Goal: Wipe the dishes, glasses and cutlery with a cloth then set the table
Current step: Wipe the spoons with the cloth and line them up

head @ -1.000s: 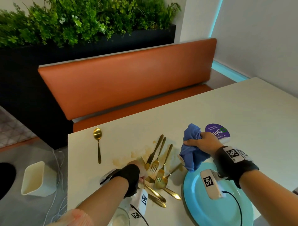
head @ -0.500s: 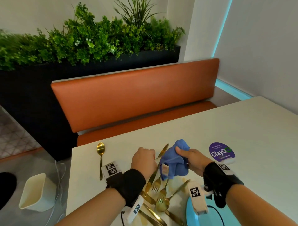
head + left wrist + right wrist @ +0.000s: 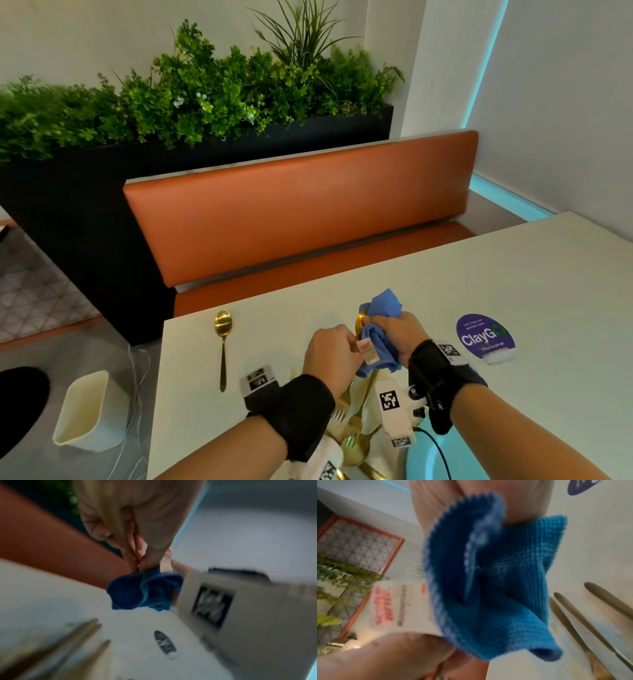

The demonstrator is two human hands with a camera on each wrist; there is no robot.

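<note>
My left hand [image 3: 346,344] pinches the handle of a gold piece of cutlery [image 3: 359,322] held above the white table [image 3: 513,274]. Only its rounded gold end shows in the head view. My right hand [image 3: 380,323] grips the bunched blue cloth [image 3: 382,308] wrapped around that piece. In the left wrist view the cloth [image 3: 144,592] hangs just below my fingertips [image 3: 147,561]. The cloth [image 3: 488,574] and its white label [image 3: 402,605] fill the right wrist view. Under my hands lies a pile of gold forks and spoons [image 3: 352,428]. A single gold spoon [image 3: 222,342] lies apart at the left.
A teal plate [image 3: 431,459] sits at the near edge under my right wrist. A purple ClayGo sticker [image 3: 483,337] is on the table to the right. Behind the table are an orange bench [image 3: 291,212] and a planter. A white bin [image 3: 89,414] stands on the floor at left.
My left hand lifted a gold piece out of the pile and brought it up to the cloth. My right hand carried the cloth left, off the plate, and wrapped it round the piece.
</note>
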